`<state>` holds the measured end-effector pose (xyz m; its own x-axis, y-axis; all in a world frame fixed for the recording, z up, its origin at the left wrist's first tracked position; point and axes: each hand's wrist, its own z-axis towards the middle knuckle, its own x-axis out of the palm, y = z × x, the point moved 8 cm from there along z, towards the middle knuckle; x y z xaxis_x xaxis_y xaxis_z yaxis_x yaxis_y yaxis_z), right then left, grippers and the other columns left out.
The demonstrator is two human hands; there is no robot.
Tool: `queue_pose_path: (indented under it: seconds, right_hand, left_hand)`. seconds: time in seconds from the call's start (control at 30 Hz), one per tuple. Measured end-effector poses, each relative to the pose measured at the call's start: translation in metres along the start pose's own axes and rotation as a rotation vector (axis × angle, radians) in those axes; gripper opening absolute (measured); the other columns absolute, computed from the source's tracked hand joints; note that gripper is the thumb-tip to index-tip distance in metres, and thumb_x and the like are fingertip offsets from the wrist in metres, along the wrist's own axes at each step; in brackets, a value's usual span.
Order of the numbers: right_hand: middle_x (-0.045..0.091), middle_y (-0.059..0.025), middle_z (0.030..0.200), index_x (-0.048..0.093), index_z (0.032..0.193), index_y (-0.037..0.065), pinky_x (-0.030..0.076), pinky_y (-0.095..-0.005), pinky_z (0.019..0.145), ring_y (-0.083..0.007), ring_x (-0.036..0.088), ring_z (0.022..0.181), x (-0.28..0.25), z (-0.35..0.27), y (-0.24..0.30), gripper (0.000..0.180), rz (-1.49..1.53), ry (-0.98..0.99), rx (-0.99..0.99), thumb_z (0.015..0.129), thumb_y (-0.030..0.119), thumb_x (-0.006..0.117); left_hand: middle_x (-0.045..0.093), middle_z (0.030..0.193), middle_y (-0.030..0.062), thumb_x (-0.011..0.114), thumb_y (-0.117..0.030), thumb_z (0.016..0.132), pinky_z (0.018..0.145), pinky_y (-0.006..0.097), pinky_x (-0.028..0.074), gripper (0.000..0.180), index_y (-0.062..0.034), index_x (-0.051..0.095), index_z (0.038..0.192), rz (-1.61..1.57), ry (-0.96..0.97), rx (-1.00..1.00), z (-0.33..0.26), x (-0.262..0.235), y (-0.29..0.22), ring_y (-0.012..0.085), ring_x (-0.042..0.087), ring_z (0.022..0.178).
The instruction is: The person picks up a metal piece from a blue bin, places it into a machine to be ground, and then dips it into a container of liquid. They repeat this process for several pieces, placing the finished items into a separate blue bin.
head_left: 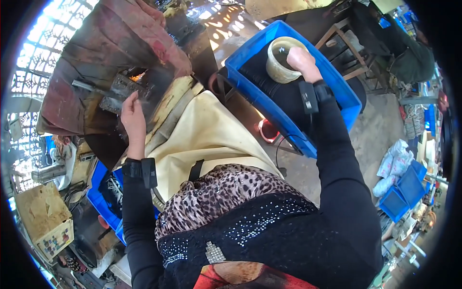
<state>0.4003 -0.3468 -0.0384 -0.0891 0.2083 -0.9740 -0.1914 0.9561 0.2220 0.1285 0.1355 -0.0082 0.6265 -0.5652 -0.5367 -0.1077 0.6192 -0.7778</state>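
Observation:
My left hand (133, 118) is raised beside a dark metal block (126, 85) on a sooty work surface at the left. Its fingers are drawn together and point toward the block; whether a small thing is between them I cannot make out. An orange glow (138, 77) shows just behind the block, and a metal bar (86, 86) reaches out to its left. My right hand (302, 61) is closed over the right side of a cream plastic bucket (278, 70), its fingers partly hidden. The bucket stands in a blue crate (284, 123) among black material (262, 79).
Reddish cloth (115, 38) drapes over the work surface. A cream cloth (207, 130) covers my lap. Below the blue crate sits a red container (267, 130). Another blue crate (98, 192) is at the left, with a wooden frame (344, 48) at the far right and blue bins (394, 202) farther right.

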Motion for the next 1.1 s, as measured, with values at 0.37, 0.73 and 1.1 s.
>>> queue_pose_path:
  seconds: [0.37, 0.73, 1.1]
  right_hand:
    - [0.064, -0.0147, 0.073, 0.068, 0.076, 0.003, 0.049, -0.0382, 0.063, -0.0286, 0.061, 0.07, 0.108, 0.045, -0.122, 0.02, -0.159, -0.012, -0.496, 0.077, 0.021, 0.058]
    - [0.058, -0.0184, 0.084, 0.06, 0.082, 0.002, 0.047, -0.0446, 0.072, -0.038, 0.056, 0.084, -0.091, -0.069, -0.069, 0.021, -0.037, -0.091, -0.579, 0.082, 0.023, 0.059]
    - [0.067, -0.0192, 0.093, 0.073, 0.084, 0.01, 0.054, -0.0442, 0.075, -0.0381, 0.064, 0.09, 0.06, -0.143, -0.119, 0.02, -0.252, 0.453, 0.066, 0.077, 0.013, 0.054]
  left_hand:
    - [0.062, 0.11, 0.0184, 0.052, -0.024, 0.096, 0.091, 0.044, 0.045, 0.033, -0.0021, 0.059, 0.12, 0.481, 0.032, 0.289, -0.006, 0.066, -0.037, 0.0375, 0.057, 0.104]
    - [0.061, 0.115, 0.024, 0.05, -0.033, 0.097, 0.093, 0.046, 0.043, 0.044, 0.0004, 0.056, 0.125, 0.545, 0.128, 0.131, 0.008, 0.055, 0.005, 0.0414, 0.056, 0.108]
    - [0.06, 0.119, 0.0241, 0.05, -0.03, 0.097, 0.094, 0.045, 0.042, 0.042, 0.0009, 0.056, 0.125, 0.551, 0.136, 0.145, 0.007, 0.049, 0.005, 0.0405, 0.055, 0.11]
